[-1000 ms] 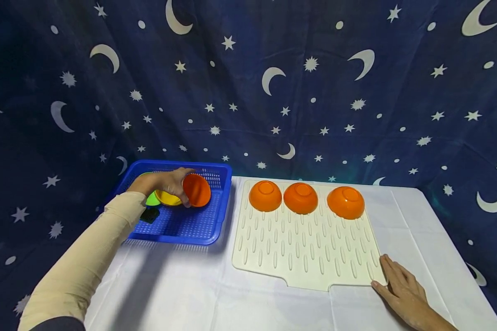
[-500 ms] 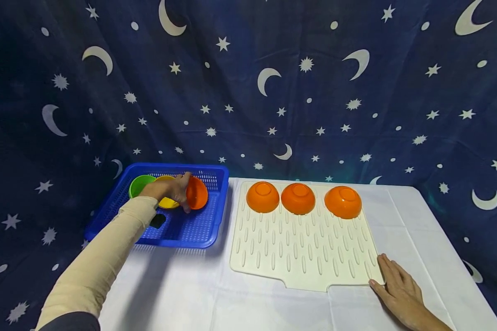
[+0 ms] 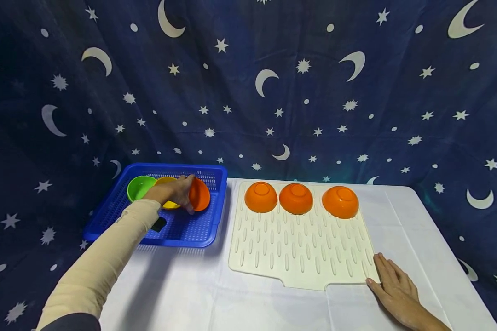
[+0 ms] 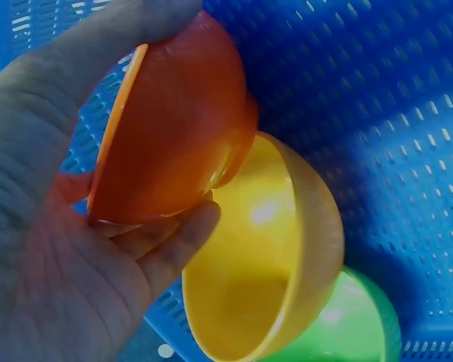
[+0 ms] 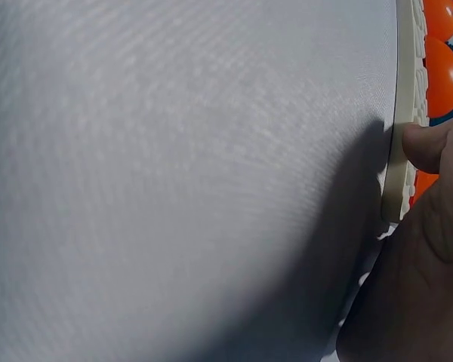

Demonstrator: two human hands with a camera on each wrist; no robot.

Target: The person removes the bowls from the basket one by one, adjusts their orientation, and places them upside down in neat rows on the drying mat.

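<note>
My left hand (image 3: pixel 177 191) reaches into the blue basket (image 3: pixel 182 243) and grips an orange bowl (image 3: pixel 199 195). In the left wrist view the thumb lies on one side of this orange bowl (image 4: pixel 174 128) and the fingers on the other, and the bowl is tipped on its side. Just beside it leans a yellow bowl (image 4: pixel 317 219), with a green bowl (image 3: pixel 140 187) further left. My right hand (image 3: pixel 399 294) rests with straight fingers at the near right corner of a cream ribbed drying mat (image 3: pixel 298 257). Its thumb touches the mat's edge (image 5: pixel 402 113).
Three orange bowls stand upside down along the mat's far side: left (image 3: pixel 261 197), middle (image 3: pixel 296 199) and right (image 3: pixel 340 202), with a wider gap before the right one. A small dark patch (image 3: pixel 159 224) shows in the basket. A starry curtain (image 3: pixel 248 82) hangs behind the white-covered table (image 3: pixel 190 285).
The head view has shifted slightly, and more of the green bowl shows. My left hand stays at the orange bowl, which has moved very little. The right hand keeps its place at the mat.
</note>
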